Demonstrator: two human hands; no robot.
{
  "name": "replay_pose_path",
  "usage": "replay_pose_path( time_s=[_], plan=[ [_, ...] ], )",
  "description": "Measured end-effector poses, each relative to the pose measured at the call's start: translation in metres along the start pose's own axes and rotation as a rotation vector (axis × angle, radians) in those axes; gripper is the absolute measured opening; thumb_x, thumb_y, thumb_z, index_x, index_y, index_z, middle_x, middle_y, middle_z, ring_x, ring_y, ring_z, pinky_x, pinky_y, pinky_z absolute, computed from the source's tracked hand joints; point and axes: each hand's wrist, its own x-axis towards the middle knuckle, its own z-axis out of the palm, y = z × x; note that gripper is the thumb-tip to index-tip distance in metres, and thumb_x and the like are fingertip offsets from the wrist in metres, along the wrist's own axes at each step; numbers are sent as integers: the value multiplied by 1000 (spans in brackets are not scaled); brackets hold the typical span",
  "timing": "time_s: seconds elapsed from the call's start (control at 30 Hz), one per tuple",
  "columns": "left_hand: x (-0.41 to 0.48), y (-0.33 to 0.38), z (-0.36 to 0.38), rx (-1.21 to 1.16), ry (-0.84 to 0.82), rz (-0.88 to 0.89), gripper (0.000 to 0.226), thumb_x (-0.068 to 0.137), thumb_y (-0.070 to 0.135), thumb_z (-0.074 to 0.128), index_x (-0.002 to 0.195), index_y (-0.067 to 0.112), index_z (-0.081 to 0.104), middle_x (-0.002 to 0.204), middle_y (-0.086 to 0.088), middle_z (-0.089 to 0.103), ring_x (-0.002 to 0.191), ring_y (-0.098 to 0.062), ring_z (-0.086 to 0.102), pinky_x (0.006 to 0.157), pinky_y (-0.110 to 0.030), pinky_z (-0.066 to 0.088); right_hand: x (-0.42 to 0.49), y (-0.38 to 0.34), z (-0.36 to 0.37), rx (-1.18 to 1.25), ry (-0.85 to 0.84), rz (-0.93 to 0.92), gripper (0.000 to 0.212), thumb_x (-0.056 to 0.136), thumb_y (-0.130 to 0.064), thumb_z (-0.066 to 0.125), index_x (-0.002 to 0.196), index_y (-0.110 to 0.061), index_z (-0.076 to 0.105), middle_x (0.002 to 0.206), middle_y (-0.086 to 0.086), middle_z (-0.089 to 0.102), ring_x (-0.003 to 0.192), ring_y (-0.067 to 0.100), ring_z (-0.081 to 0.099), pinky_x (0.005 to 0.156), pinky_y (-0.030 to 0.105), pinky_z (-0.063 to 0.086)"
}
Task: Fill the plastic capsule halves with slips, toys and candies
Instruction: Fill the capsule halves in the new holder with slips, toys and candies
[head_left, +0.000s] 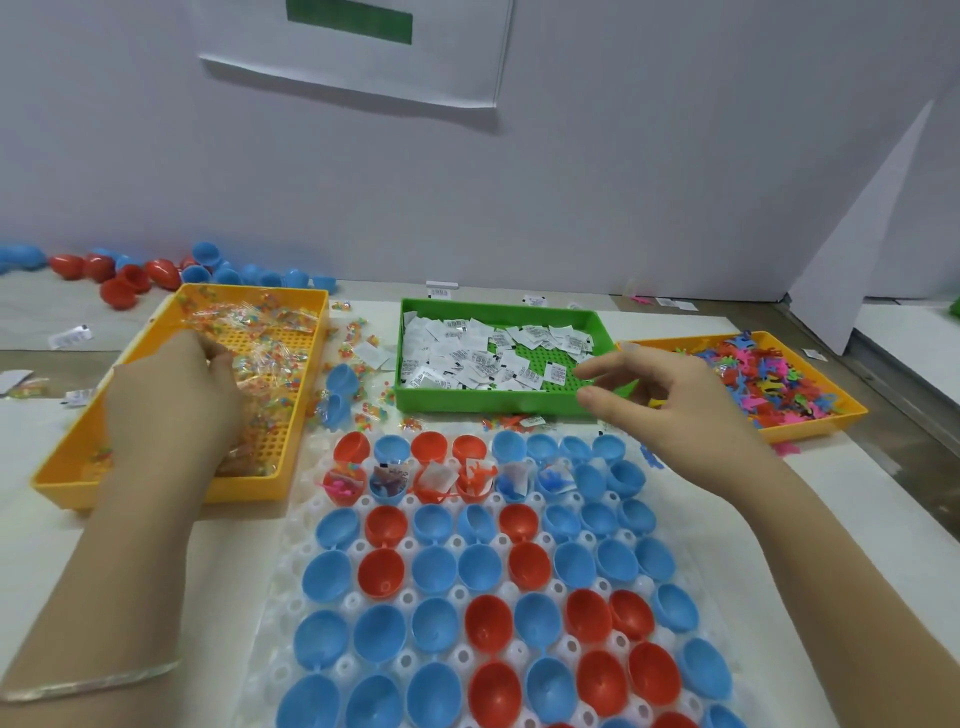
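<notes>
Holder: white, on the worktop; open blue and red capsule halves, six in a far row hold slips, toys.
Left hand: fingers among candy packets in yellow tray; grip unclear.
Right hand: fingers loosely spread, holding nothing, over green tray.
Green tray: white slips.
Right tray: coloured toys.
Wall side: loose capsules.

Packing workbench: sorting trays, racked capsule halves

White table, candy tray, green slip tray, toy tray, white holed rack, loose capsule halves
</notes>
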Motion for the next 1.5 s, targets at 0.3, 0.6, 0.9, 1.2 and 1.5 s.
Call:
replay_pose_path(
  time_s=[0.3, 0.6, 0.9, 1.2, 1.5],
  plan=[
    [-42, 89, -67, -1271, -477, -214, 23, 85, 24, 67, 104, 11, 65, 88, -7, 77, 79, -15, 75, 61, -19, 58, 9, -32, -2, 355, 87, -21, 12, 86, -23, 67, 90, -33, 71, 78, -14, 70, 56, -2, 53, 44, 19, 47],
    [-99, 140, -78, -1540, -892, -183, 24, 64, 9, 70, 86, 4, 79, 80, -16, 76, 72, -20, 75, 60, -23, 59, 13, -62, 6, 566, -138, -86, 19, 82, -33, 67, 96, -22, 72, 81, -6, 70, 63, 9, 60, 45, 24, 50],
    [-100, 144, -77, -1490, -863, -190, 59, 61, 19, 74, 118, 14, 62, 92, -15, 77, 84, -26, 75, 65, -29, 61, 15, -52, 12, 442, -14, -104, 8, 75, -27, 77, 82, -30, 74, 83, -5, 71, 68, 13, 60, 49, 16, 47],
    [-94, 136, -70, -1447, -1168, -462, 34, 68, 29, 69, 82, -1, 78, 95, -24, 74, 84, -32, 75, 61, -31, 61, 18, -47, 16, 390, -62, -255, 19, 78, -13, 76, 83, -31, 73, 81, -9, 69, 75, 16, 61, 64, 42, 56],
    [-75, 128, -65, -1662, -836, -539, 33, 82, -6, 61, 114, -2, 65, 106, -19, 72, 94, -27, 73, 68, -26, 61, 48, -17, 29, 353, -83, -49, 18, 83, -27, 69, 98, -37, 70, 94, -14, 69, 82, 8, 66, 59, 25, 56]
  ],
)
